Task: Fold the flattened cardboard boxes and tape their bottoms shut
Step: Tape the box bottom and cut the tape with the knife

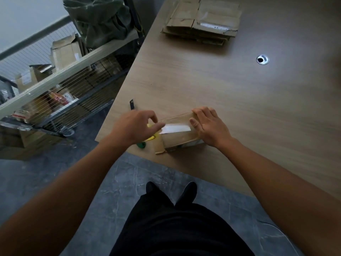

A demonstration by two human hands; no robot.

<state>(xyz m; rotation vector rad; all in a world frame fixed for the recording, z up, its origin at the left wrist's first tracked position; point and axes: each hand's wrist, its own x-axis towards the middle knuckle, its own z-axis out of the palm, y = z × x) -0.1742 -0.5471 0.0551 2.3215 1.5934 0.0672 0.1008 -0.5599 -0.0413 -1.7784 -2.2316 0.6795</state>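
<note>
Currently, folded box [180,137]: one, at table [239,98] near edge.
Flattened boxes [201,21]: one stack, far side.
Tape [175,128]: one strip across box.
Left hand [135,126]: curled, pinching tape.
Right hand [208,126]: flat, pressing box.

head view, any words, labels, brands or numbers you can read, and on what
none readable
white label on the flattened boxes: print too blurred
labels on the cart boxes: too small
white strip on the folded box: no print visible
</note>
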